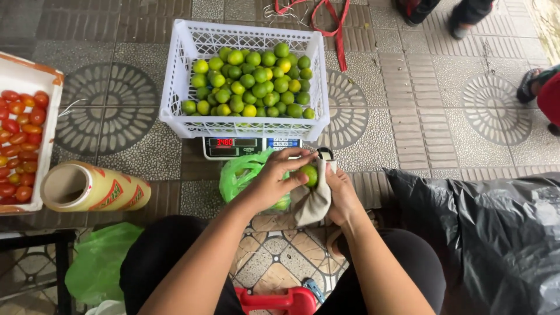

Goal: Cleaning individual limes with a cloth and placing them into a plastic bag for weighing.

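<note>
1. While the left hand [271, 181] pinches a green lime [309, 174], the right hand [341, 195] grips a beige cloth [312, 204] under it, apparently for wiping.
2. Both sit near the scale [233, 147] under the white lime crate [181, 87].

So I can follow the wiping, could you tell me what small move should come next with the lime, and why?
Probably turn the lime within the grey cloth: the left hand pinches it against the cloth that the right hand holds, so only one side meets the fabric.
</note>
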